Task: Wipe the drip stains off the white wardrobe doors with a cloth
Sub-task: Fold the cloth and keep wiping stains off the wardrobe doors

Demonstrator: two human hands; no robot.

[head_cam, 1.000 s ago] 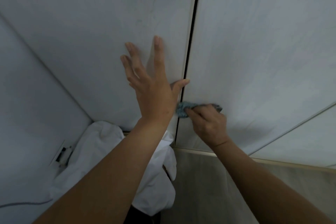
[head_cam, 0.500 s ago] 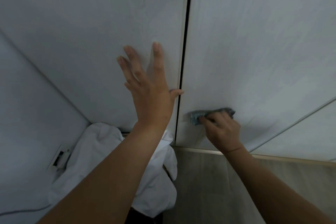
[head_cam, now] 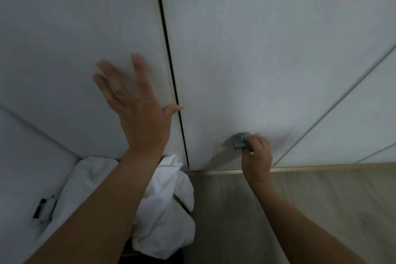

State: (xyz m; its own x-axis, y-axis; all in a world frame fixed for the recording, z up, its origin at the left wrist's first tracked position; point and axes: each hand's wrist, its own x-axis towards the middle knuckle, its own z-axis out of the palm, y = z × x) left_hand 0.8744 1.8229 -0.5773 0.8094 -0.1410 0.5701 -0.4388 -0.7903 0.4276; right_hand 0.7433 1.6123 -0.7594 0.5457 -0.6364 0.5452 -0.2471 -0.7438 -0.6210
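I have the cloth [head_cam: 241,140] low on the right door [head_cam: 257,49], right of the seam [head_cam: 169,60] and just above the base trim [head_cam: 214,171]. The right hand [head_cam: 257,156] has its fingers curled round it, pressing the wad to the panel. The left hand [head_cam: 141,118] lies flat on the left door [head_cam: 75,38] just left of the seam, fingers straight and spread wide, holding nothing, with the thumb tip across the seam.

Risks, as I judge them:
- The cloth is bunched small, so little of it touches and it may smear a drip or miss it.
- I can't make out the stains at all in this dim view, so spots could be skipped.
- The bare palm may leave prints on the white panel.
- The thumb at the seam could get nipped if either door shifts under the push.

Left of the seam, a white fabric heap [head_cam: 169,199] sits at the foot of the left door and hides its bottom edge, blocking wiping there. Further left is a wall socket [head_cam: 41,210]. Right of the seam, below the trim, is wood floor [head_cam: 300,199].
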